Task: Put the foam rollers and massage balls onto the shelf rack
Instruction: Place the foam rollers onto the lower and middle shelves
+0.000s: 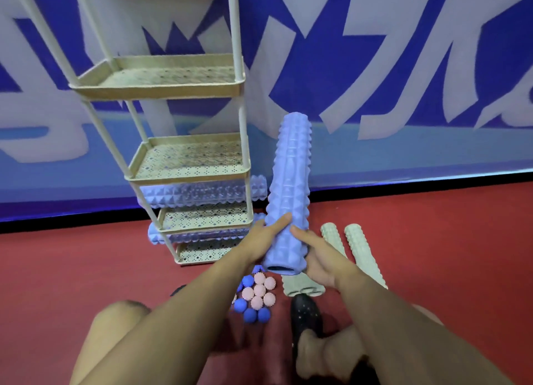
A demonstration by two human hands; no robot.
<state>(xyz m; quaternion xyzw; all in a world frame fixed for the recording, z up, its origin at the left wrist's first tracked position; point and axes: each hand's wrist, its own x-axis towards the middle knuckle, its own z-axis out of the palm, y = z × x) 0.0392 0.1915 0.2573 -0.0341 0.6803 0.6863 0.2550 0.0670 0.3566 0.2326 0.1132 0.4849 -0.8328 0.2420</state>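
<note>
Left hand (pixel 261 239) and right hand (pixel 318 257) gripping upright blue spiked foam roller (pixel 290 188), fingers curled round its lower end, beside cream shelf rack (pixel 190 177), massage balls (pixel 256 296) on red floor (pixel 432 240)

The blue foam roller (pixel 288 188) was covered in matt, knobbly ridges; the shelf rack (pixel 190 165) trays were perforated plastic; the floor (pixel 432 240) was matt.
</note>
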